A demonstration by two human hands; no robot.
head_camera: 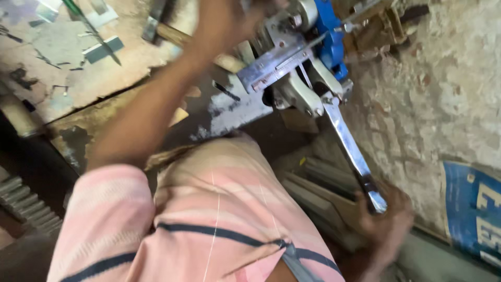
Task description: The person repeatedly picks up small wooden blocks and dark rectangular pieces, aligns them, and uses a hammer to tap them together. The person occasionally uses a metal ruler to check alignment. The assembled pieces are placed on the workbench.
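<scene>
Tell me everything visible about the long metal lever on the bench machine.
The lever is a flat, shiny bar of bare metal that slants down and to the right from a pivot on the blue and white machine. Its upper end is bolted between white brackets. Its lower end, darker like a grip, lies in the right hand, which is blurred. The left hand reaches to the machine's top, away from the lever.

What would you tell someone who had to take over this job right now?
Left hand: raised at the top of the blue and silver bench machine; blurred, so its grip is unclear.
Right hand: wrapped around the end of the machine's long metal lever, which slopes down toward the floor.
A hammer and metal offcuts lie on the worn bench.
What is done and what is left cannot be told.
</scene>
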